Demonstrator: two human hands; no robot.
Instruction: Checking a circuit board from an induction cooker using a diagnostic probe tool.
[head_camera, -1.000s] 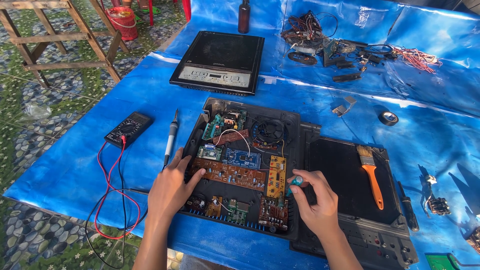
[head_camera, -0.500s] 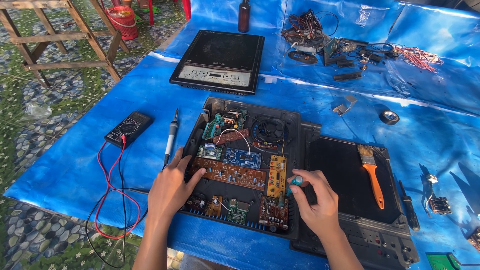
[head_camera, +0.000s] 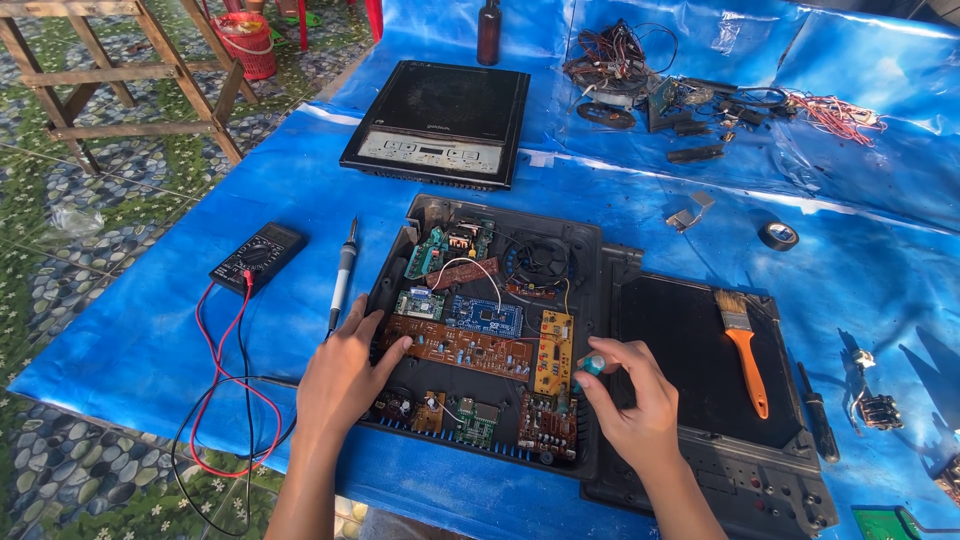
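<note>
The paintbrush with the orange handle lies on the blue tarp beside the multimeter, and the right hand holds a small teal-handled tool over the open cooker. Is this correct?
Not quite. In the head view the paintbrush lies on the black cooker top panel, right of the open cooker, far from the multimeter. The right hand does hold the teal-handled tool there.

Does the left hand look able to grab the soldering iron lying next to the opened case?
Probably yes: the left hand rests beside the soldering iron, with nothing lying between them on the blue sheet.
</note>
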